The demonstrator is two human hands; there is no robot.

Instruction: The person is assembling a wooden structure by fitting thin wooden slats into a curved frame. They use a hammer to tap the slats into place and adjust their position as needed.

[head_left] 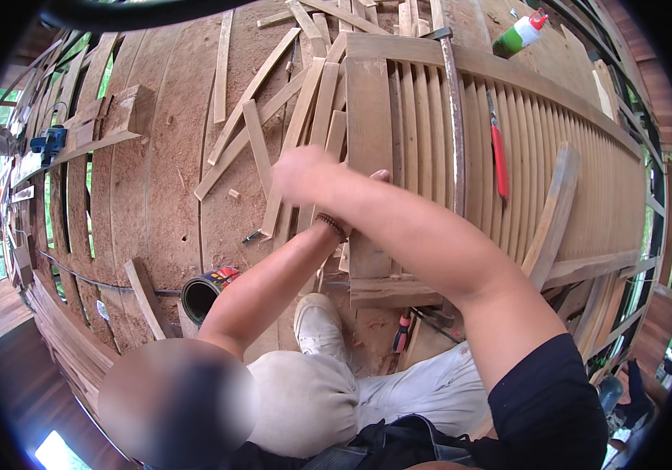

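My forearms cross over the left end of a louvered wooden panel (369, 117). My right hand (300, 176), smeared by motion, is above loose wooden strips (302, 117) beside the panel's end board. Whether its fingers hold anything cannot be made out. My left hand (381, 175) lies at the end board, mostly hidden beneath my right forearm; only a fingertip or so shows. A beaded bracelet (331, 225) circles my left wrist. Across the panel's slats runs a long metal bar clamp (453, 117). A red-handled tool (499, 160) rests on the slats to its right.
A white and green squeeze bottle (520, 35) stands beyond the panel. One wooden piece (553, 211) leans across its near right side. An open can (199, 299) is by my left arm. A screwdriver (402, 333) lies near my legs; a blue power tool (48, 141) sits far left.
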